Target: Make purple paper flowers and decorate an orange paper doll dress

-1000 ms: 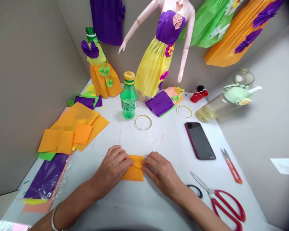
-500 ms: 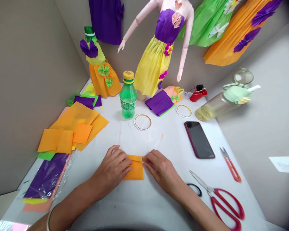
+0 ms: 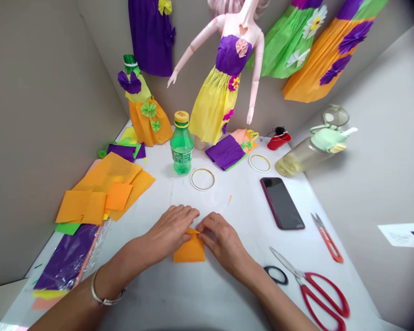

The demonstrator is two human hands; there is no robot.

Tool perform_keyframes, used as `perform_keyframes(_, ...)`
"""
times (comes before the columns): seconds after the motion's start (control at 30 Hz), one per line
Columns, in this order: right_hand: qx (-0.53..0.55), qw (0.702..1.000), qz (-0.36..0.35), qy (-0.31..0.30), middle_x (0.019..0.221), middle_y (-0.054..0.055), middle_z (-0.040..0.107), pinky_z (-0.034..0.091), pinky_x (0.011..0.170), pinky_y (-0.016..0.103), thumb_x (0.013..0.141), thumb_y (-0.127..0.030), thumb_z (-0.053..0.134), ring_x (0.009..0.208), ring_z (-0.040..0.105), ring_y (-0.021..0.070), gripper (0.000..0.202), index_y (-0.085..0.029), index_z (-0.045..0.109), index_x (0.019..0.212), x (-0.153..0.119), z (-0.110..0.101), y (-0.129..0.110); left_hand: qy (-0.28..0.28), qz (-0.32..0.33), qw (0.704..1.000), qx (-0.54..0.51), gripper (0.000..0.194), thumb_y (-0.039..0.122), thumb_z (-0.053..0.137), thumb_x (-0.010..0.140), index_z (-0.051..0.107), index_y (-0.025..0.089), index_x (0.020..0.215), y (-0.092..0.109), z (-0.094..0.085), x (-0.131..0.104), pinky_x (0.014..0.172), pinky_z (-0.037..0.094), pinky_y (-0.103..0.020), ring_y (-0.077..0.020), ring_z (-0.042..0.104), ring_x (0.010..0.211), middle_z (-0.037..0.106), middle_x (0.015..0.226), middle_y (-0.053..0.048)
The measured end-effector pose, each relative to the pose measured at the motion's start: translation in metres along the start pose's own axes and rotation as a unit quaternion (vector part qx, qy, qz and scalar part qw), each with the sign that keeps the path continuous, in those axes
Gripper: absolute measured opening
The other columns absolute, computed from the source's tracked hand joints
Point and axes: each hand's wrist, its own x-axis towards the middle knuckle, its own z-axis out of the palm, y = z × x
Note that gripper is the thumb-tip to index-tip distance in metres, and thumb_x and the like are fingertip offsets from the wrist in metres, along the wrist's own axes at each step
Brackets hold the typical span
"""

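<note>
A small orange piece of non-woven fabric (image 3: 189, 252) lies on the white table, with a narrow fold along its far edge. My left hand (image 3: 170, 231) reaches over its left and far side, fingers together and stretched beyond the edge, thumb on the fold. At the right end of the fold, my right hand (image 3: 222, 239) pinches the fabric between thumb and fingers. My left hand hides the upper left part of the piece.
Orange fabric sheets (image 3: 113, 168) lie left. Red-handled scissors (image 3: 308, 282), orange snips (image 3: 327, 236) and a phone (image 3: 283, 203) lie right. Ahead stand a green bottle (image 3: 181, 147), a tape roll (image 3: 202, 179), a dressed doll (image 3: 224, 87) and a tilted-looking water bottle (image 3: 301, 154).
My left hand has moved right and farther over the fold, its fingers now near my right hand. My right hand has shifted slightly left along the fold. The camera view has tilted up.
</note>
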Motion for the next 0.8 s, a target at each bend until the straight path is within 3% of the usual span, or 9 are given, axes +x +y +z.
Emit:
perform_keyframes(0.1,0.060,0.998,0.007,0.004,0.093,0.001,0.060,0.044,0.081,0.031,0.085,-0.005,0.061,0.090,0.055,0.0175,0.017,-0.022,0.059,0.086,0.000,-0.004,-0.003,-0.052,-0.010,0.996,-0.074,0.008,0.013,0.055,0.081,0.056,0.021,0.082,-0.003,-0.004,0.006,0.074,0.039,-0.031,-0.0202,0.054,0.083,0.058,0.083,0.000)
perform_keyframes(0.2,0.128,0.990,0.044,0.032,0.100,0.002,0.063,0.045,0.082,0.032,0.090,-0.021,0.061,0.093,0.056,0.0183,0.011,-0.023,0.060,0.100,-0.001,-0.010,-0.003,-0.036,-0.038,0.983,-0.178,0.005,0.017,0.056,0.081,0.059,0.021,0.079,-0.005,-0.008,0.010,0.073,0.039,-0.028,-0.0182,0.053,0.083,0.056,0.085,0.001)
perform_keyframes(0.27,0.184,0.980,0.067,0.044,0.108,0.004,0.064,0.045,0.083,0.033,0.092,-0.032,0.060,0.098,0.057,0.0193,0.021,-0.024,0.058,0.111,-0.001,-0.016,-0.002,-0.019,-0.064,0.960,-0.270,0.003,0.018,0.057,0.080,0.059,0.020,0.079,-0.006,-0.009,0.011,0.071,0.039,-0.026,-0.0160,0.052,0.080,0.055,0.085,0.002)
perform_keyframes(0.33,0.242,0.967,0.077,0.037,0.111,0.005,0.064,0.046,0.084,0.033,0.090,-0.038,0.062,0.100,0.058,0.0198,0.030,-0.024,0.056,0.116,0.001,-0.021,-0.001,-0.011,-0.080,0.922,-0.379,0.005,0.022,0.061,0.081,0.058,0.019,0.080,-0.007,-0.009,0.013,0.067,0.038,-0.024,-0.0139,0.051,0.075,0.053,0.081,0.003)
perform_keyframes(0.47,0.314,0.947,0.072,0.007,0.097,0.003,0.063,0.048,0.078,0.030,0.084,-0.038,0.071,0.089,0.059,0.0181,0.032,-0.022,0.057,0.107,0.008,-0.030,0.001,0.022,-0.101,0.811,-0.575,0.023,0.036,0.068,0.081,0.056,0.018,0.088,-0.007,-0.001,0.015,0.065,0.041,-0.023,-0.0123,0.053,0.071,0.056,0.080,0.002)
perform_keyframes(0.6,0.327,0.942,0.056,0.048,0.101,0.002,0.060,0.048,0.082,0.030,0.081,-0.036,0.074,0.094,0.058,0.0176,0.032,-0.023,0.057,0.104,0.013,-0.034,0.001,0.087,-0.134,0.735,-0.659,0.026,0.037,0.072,0.080,0.056,0.017,0.088,0.000,0.010,0.017,0.067,0.045,-0.023,-0.0126,0.057,0.073,0.061,0.084,0.001)
perform_keyframes(0.7,0.332,0.939,0.046,0.076,0.107,0.003,0.060,0.048,0.089,0.031,0.085,-0.035,0.070,0.101,0.058,0.0184,0.027,-0.023,0.055,0.104,0.012,-0.036,0.002,0.094,-0.139,0.722,-0.671,0.027,0.035,0.074,0.078,0.056,0.017,0.086,0.003,0.016,0.017,0.068,0.046,-0.022,-0.0120,0.056,0.073,0.060,0.080,0.002)
perform_keyframes(0.8,0.318,0.944,0.049,0.072,0.111,0.004,0.060,0.049,0.086,0.031,0.090,-0.037,0.063,0.100,0.059,0.0180,0.023,-0.024,0.055,0.106,0.008,-0.040,0.007,0.110,-0.145,0.739,-0.648,0.028,0.033,0.077,0.075,0.055,0.018,0.082,0.001,0.017,0.016,0.065,0.044,-0.019,-0.0103,0.054,0.070,0.058,0.076,0.003)
